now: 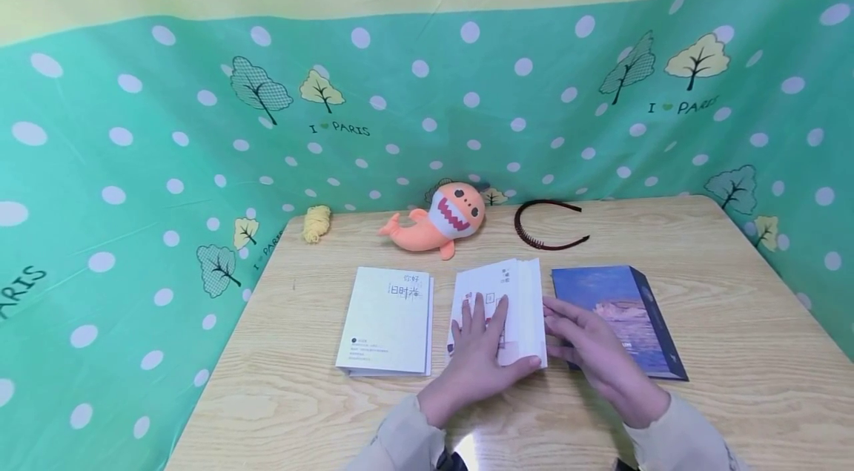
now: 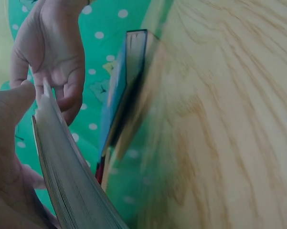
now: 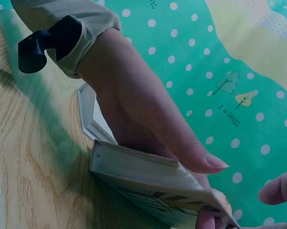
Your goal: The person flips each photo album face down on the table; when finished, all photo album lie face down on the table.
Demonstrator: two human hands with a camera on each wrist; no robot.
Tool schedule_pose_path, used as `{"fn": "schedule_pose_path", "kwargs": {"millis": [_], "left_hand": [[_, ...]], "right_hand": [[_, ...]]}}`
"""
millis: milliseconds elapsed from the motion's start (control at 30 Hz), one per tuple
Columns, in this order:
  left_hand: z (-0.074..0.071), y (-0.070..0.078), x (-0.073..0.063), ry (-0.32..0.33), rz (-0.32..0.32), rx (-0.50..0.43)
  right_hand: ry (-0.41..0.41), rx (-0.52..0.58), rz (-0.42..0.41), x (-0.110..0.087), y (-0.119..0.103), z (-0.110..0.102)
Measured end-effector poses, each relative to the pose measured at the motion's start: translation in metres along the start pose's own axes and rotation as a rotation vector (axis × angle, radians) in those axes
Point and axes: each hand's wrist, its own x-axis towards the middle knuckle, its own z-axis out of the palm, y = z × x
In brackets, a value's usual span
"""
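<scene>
Yarn bundle point(image 1: 316, 224): sat at the far left of the wooden table point(image 1: 267, 360), close to the dotted cloth point(image 1: 220, 107). I judged it set aside, as neither hand was near.

Left white book point(image 1: 387, 315): lay cover up, its dark characters upright to my head feed, presumably placed to be read from the near side.

Plush shark point(image 1: 437, 222): rested behind the white books, toothy mouth toward me, out of the hands' way.

Left hand point(image 1: 477, 356): spread over the middle cover, fingers apart, thumb reaching out to the near right corner. I read this as steadying from above.

Middle white book point(image 1: 477, 280): stood between its two neighbours, beneath the left hand. White page edges showed along its right side; the left wrist feed gave me the page block edge-on, near both hands.

Headband point(image 1: 527, 237): lay behind the books, tips pointing right, likewise apart from the handling.

Right hand point(image 1: 594, 348): fingertips were at the page side, where leaves could be reached. My right wrist feed hid most fingers behind the block, so I could not tell whether they pinched a leaf or merely touched.

Blue book point(image 1: 630, 285): lay rightmost, its left part under the right hand.
</scene>
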Motion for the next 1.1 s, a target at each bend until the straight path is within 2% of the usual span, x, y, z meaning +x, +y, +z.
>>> {"fn": "schedule_pose_path", "kwargs": {"millis": [500,767,933,1000,1100], "left_hand": [[-0.003,0.011,0.003,0.001,-0.023,-0.172],[-0.009,0.014,0.004,-0.030,0.001,-0.312],[-0.015,0.016,0.004,-0.056,-0.020,-0.397],[-0.017,0.017,0.004,-0.057,-0.031,-0.435],[-0.018,0.018,0.005,-0.044,-0.012,-0.515]], "right_hand": [[-0.046,0.000,-0.094,-0.006,-0.003,0.005],[-0.094,-0.028,-0.136,-0.008,-0.004,0.005],[-0.134,-0.049,-0.174,-0.009,-0.004,0.005],[-0.141,-0.052,-0.174,-0.009,-0.003,0.005],[-0.159,-0.065,-0.172,-0.009,-0.004,0.006]]}}
